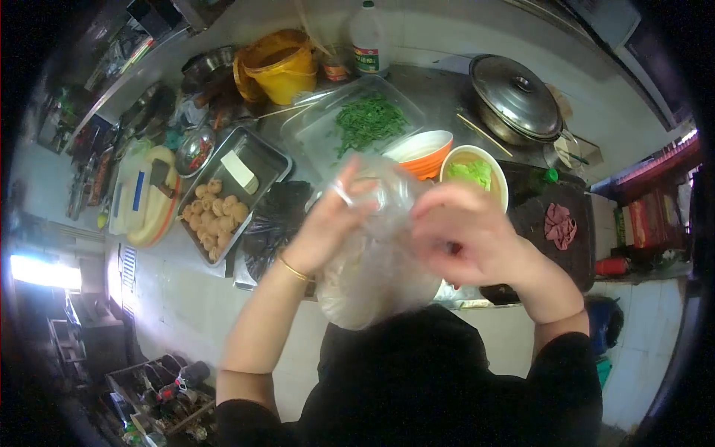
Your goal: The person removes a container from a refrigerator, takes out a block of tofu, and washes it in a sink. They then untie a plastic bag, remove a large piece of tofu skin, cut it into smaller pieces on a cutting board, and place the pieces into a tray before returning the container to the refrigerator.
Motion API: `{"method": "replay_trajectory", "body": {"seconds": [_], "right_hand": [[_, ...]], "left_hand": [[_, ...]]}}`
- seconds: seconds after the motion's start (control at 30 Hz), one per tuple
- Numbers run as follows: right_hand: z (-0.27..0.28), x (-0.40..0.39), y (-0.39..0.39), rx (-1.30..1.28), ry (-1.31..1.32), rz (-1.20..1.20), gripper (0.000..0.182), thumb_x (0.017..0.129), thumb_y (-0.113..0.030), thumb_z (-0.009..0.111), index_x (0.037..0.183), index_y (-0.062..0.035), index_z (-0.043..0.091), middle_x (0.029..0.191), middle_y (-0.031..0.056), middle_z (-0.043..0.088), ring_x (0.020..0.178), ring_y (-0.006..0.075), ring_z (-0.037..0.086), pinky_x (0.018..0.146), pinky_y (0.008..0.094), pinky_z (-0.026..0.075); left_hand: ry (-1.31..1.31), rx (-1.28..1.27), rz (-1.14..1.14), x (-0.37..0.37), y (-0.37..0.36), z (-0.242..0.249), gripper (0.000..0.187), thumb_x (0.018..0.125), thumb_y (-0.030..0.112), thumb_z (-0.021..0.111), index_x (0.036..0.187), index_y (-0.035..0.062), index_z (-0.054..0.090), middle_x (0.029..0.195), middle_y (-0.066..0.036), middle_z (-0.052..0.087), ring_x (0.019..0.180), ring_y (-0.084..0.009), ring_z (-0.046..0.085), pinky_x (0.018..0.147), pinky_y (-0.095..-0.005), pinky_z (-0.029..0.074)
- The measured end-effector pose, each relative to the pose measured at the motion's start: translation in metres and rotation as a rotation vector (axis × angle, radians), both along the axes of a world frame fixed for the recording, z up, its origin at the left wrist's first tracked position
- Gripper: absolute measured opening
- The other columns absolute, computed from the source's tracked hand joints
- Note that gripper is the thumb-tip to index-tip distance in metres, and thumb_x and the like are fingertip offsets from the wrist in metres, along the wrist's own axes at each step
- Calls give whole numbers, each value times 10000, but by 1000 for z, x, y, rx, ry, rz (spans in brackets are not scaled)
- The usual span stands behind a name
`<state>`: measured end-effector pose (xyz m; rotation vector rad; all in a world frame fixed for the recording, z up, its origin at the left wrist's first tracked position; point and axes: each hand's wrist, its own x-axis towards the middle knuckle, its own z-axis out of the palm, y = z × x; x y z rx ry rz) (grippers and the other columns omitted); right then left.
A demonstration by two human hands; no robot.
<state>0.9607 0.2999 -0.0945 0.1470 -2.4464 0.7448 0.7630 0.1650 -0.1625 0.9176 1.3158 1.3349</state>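
Note:
A clear plastic bag [369,279] hangs in front of my chest with something pale inside that I cannot make out. My left hand [339,220] is closed on the upper left of the bag; a gold bangle circles its wrist. At the bag's upper right, my right hand [469,235] has its fingers curled in against the plastic, somewhat blurred by motion. Just behind the hands stand an orange bowl [428,168] and a white bowl with lettuce [471,175]. Chopped greens [369,121] lie in a clear plastic tray [304,138] farther back.
Left on the counter is a metal tray [280,165] with brown balls [216,214] and a white block. A lidded pot [516,97], a yellow bucket [287,74] and a large bottle [367,45] line the back. A pink cloth [560,226] lies on a dark tray [532,257] at right.

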Motion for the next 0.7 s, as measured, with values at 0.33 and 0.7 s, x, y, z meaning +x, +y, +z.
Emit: {"method": "replay_trajectory", "body": {"seconds": [0.33,0.7], "right_hand": [[-64,-97,3,-57,-904,-316,395,853,-270,616,1160,-23,590,1139,185,628,1056,357,600,912,421,475],[-157,-95,-7,285,-304,-311,548,755,-255,735,1268,-153,569,1307,119,551,1223,312,512,1004,414,428]], "left_hand": [[939,86,-309,-52,15,76,589,988,524,353,1136,48,666,1219,-152,627,1285,-346,461,1158,-486,169],[1093,-256,-271,-136,4,-81,634,875,590,510,1250,86,588,1244,-189,597,1281,-342,458,1118,-486,206]]}}
